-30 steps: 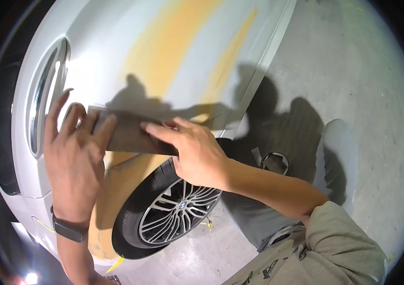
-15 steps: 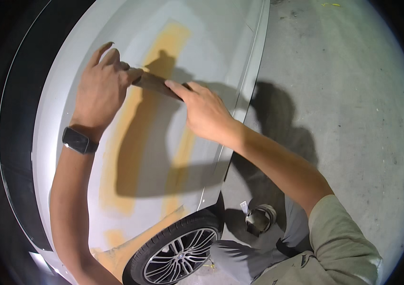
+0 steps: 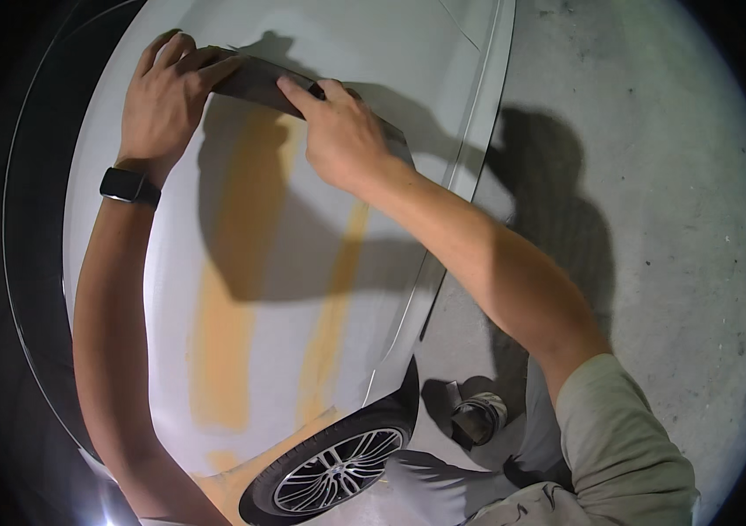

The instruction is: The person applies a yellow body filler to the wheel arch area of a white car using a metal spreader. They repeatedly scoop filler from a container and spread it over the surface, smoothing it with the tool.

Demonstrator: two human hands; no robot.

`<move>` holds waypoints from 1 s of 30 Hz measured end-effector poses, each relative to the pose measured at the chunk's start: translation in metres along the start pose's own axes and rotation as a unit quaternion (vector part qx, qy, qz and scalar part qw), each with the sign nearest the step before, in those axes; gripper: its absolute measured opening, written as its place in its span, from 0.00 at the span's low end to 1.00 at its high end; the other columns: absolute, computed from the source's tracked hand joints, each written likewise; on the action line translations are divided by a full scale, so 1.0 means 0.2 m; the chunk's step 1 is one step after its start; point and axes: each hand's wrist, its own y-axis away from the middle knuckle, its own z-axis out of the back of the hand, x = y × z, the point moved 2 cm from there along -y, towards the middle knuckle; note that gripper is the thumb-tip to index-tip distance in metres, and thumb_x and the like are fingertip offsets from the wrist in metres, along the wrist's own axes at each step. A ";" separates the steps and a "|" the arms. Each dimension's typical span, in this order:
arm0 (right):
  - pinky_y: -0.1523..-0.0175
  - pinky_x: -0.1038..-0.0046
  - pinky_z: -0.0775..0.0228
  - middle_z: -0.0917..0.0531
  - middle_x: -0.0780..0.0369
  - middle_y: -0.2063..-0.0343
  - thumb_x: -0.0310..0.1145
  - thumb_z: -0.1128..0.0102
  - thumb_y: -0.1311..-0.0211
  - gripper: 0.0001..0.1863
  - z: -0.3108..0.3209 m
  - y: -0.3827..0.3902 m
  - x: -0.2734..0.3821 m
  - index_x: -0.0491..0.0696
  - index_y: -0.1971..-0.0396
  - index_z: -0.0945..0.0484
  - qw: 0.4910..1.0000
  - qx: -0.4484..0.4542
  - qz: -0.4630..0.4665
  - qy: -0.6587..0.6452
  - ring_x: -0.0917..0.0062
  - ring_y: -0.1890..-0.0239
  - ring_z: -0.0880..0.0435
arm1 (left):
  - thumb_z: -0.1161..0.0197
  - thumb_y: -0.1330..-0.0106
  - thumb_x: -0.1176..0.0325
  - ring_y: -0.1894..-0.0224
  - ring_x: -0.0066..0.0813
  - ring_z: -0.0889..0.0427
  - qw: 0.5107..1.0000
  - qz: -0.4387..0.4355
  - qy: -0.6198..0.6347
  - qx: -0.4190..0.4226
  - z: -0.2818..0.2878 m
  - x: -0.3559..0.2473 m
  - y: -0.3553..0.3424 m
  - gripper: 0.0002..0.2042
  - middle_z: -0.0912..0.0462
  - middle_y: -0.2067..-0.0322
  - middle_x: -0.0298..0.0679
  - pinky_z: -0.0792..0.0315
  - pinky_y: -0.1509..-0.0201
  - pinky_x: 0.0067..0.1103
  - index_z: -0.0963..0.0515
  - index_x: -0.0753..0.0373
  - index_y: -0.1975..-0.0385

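Note:
A long, dark, flat sanding board (image 3: 259, 83) lies slantwise across a pale car body panel (image 3: 171, 289). My left hand (image 3: 161, 101), with a black watch on its wrist, is closed on the board's far left end. Farther right, my right hand (image 3: 345, 136) grips the same board, its index finger laid along the top. The board's right end shows past that hand. Below it, a wide yellow filler stripe (image 3: 224, 351) and a narrower yellow filler stripe (image 3: 335, 307) run down the panel. Shadows of my arms and head fall over them.
A wheel (image 3: 338, 473) with a black tyre sits under the panel's near edge, with more yellow along the arch. Grey concrete floor (image 3: 653, 263) spreads to the right. Near my leg on the floor is a roundish item (image 3: 478, 416), partly shadowed. Dark glass (image 3: 35, 289) borders the panel's left.
Both hands have pushed the sanding board up and away along the panel, past the top of the wide yellow stripe. The view has shifted slightly too.

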 end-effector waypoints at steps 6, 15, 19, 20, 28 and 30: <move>0.36 0.53 0.24 0.29 0.45 0.37 0.15 0.45 0.39 0.40 -0.19 0.10 0.00 0.59 0.26 0.29 0.997 -0.077 0.029 0.005 0.47 0.38 0.26 | 0.40 0.33 0.67 0.45 0.36 0.23 0.998 0.043 0.009 0.045 -0.05 -0.08 0.22 0.22 0.13 0.43 0.32 0.34 0.28 0.35 0.16 0.49 0.38; 0.34 0.55 0.25 0.27 0.44 0.36 0.14 0.47 0.40 0.40 -0.07 0.36 -0.02 0.61 0.27 0.27 0.998 0.049 -0.029 -0.035 0.47 0.39 0.22 | 0.44 0.37 0.73 0.45 0.33 0.21 0.992 0.042 0.061 0.104 0.18 -0.30 0.25 0.24 0.14 0.45 0.32 0.37 0.24 0.38 0.15 0.51 0.41; 0.40 0.53 0.23 0.21 0.46 0.46 0.16 0.46 0.40 0.36 0.05 0.17 -0.08 0.55 0.30 0.25 1.000 -0.004 0.002 -0.001 0.48 0.46 0.18 | 0.42 0.36 0.73 0.49 0.34 0.20 0.996 0.017 0.091 0.019 0.06 -0.23 0.02 0.18 0.10 0.57 0.32 0.35 0.26 0.34 0.12 0.54 0.50; 0.36 0.55 0.25 0.19 0.48 0.45 0.14 0.47 0.41 0.38 0.07 0.12 -0.10 0.58 0.29 0.25 1.000 0.003 -0.016 -0.007 0.50 0.42 0.19 | 0.42 0.36 0.73 0.50 0.33 0.20 0.996 0.015 0.089 0.012 0.02 -0.21 -0.02 0.17 0.10 0.59 0.31 0.35 0.26 0.33 0.11 0.53 0.52; 0.44 0.56 0.20 0.17 0.49 0.54 0.17 0.45 0.41 0.38 0.04 -0.01 -0.18 0.58 0.28 0.25 1.000 -0.006 -0.004 0.024 0.52 0.50 0.16 | 0.40 0.36 0.73 0.52 0.32 0.19 0.998 -0.009 0.058 -0.014 -0.13 -0.15 -0.11 0.15 0.09 0.64 0.34 0.33 0.28 0.32 0.09 0.50 0.55; 0.44 0.57 0.20 0.17 0.48 0.54 0.17 0.44 0.41 0.38 0.02 -0.02 -0.18 0.58 0.29 0.25 1.000 -0.013 -0.012 0.021 0.52 0.50 0.15 | 0.41 0.33 0.72 0.52 0.33 0.19 0.999 -0.009 0.050 0.005 -0.13 -0.15 -0.11 0.15 0.09 0.62 0.34 0.34 0.28 0.32 0.10 0.50 0.53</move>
